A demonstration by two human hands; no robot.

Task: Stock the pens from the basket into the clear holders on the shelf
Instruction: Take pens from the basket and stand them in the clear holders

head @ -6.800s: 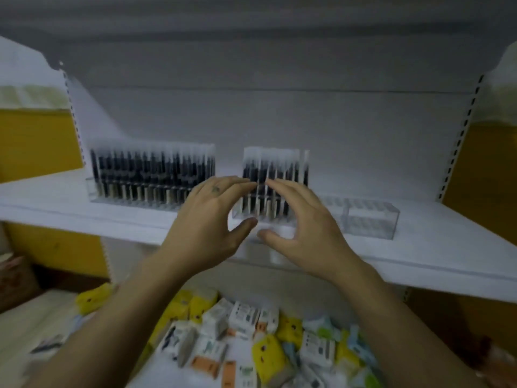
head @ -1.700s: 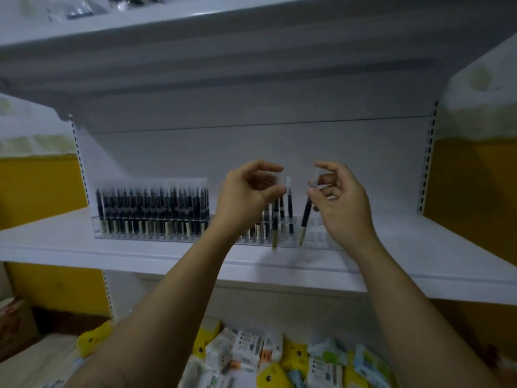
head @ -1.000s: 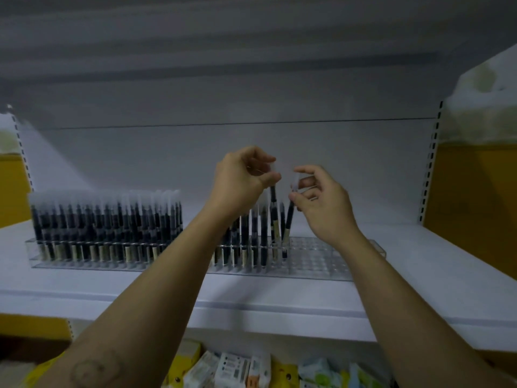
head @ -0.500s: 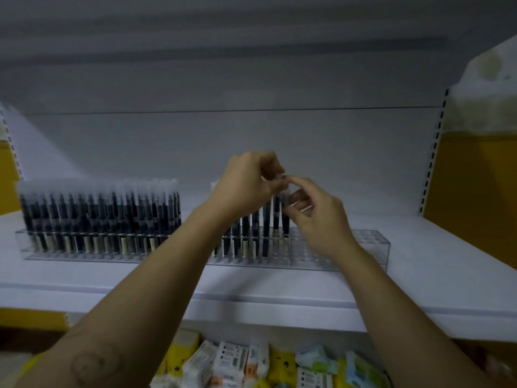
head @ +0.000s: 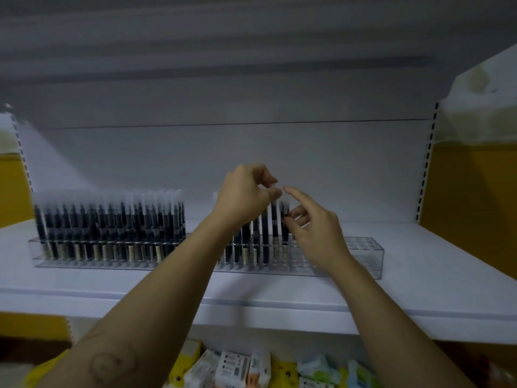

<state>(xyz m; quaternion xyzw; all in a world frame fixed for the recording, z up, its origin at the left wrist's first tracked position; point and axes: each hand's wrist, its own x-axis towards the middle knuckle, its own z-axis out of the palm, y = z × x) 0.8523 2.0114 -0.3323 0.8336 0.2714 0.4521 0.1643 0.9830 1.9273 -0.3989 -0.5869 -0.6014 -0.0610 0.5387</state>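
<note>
The left hand (head: 246,197) pinches the pale cap of a pen (head: 274,219) standing in the clear holder (head: 363,254) on the shelf (head: 419,289). The right hand (head: 316,231), at 3 o'clock of it, has its forefinger straight; whether it grips anything is hidden. The print on the packets (head: 232,368) at 6 o'clock is unreadable.

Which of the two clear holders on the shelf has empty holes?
The holder on the right: its right end shows bare holes with nothing in them. The left holder is packed with pens from end to end.
</note>
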